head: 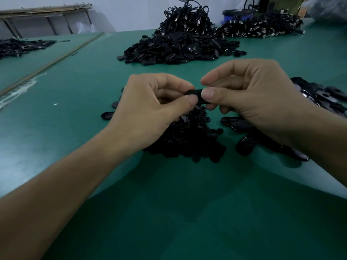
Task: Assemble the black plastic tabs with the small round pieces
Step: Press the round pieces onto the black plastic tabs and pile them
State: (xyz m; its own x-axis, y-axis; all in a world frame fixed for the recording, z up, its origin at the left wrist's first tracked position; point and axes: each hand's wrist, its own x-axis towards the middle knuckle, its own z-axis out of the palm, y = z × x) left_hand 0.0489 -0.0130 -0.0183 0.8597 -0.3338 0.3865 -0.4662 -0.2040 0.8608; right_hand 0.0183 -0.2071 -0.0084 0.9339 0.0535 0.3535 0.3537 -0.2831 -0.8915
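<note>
Heap of small round pieces on the tabletop. Right above it the left hand and right hand are together, both pinching one black tab. Looks mid-fit to me. Big pile of tabs beyond the heap, so probably loads left.

Honestly can't read any text, logos or numbers anywhere here, not on the black plastic tabs, the cable pile or the green tabletop.
</note>
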